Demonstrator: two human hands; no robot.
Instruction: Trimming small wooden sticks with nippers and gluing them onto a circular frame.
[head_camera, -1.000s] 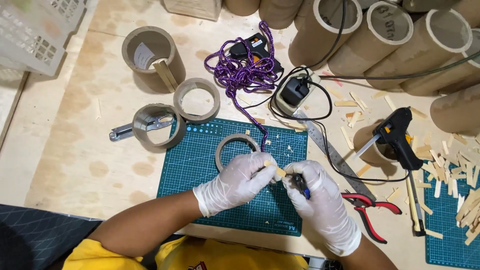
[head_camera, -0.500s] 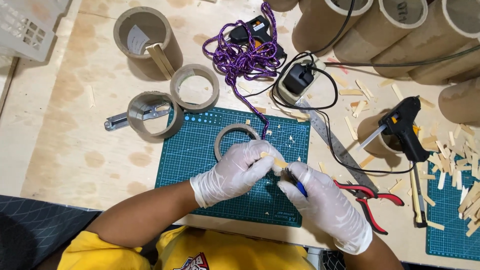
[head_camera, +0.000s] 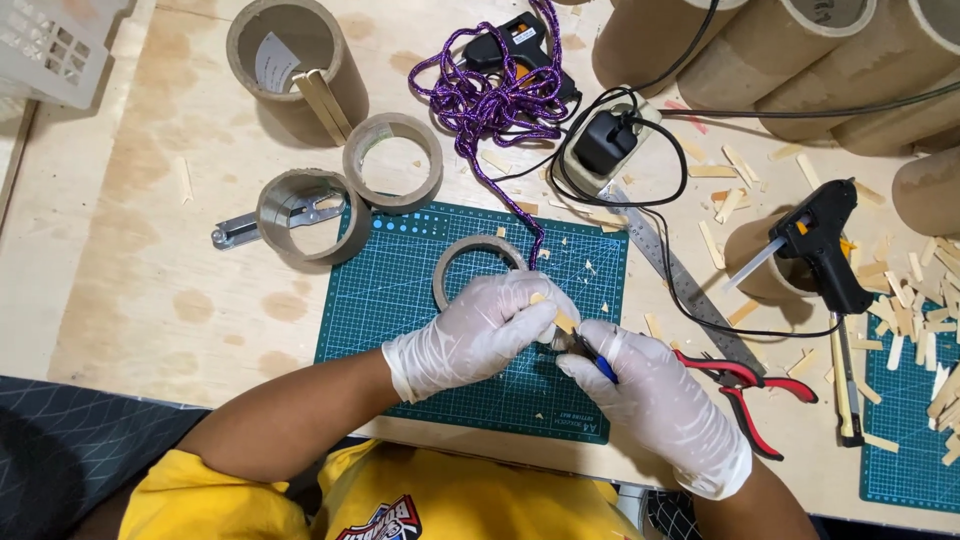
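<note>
Left hand fingers still pinching wood sliver, right hand still gripping blue-handled tool, unmoved

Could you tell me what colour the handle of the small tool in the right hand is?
Blue, seen in the head view: the small tool in the right hand.

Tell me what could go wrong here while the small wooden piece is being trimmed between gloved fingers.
1. The left hand pinches the small wooden piece right where the blue-handled tool in the right hand works; a slip could nick a glove.
2. Offcuts may scatter: wood chips already dot the cutting mat.
3. The glue gun rests with its cord trailing close to the right hand; a snag could topple it.
</note>
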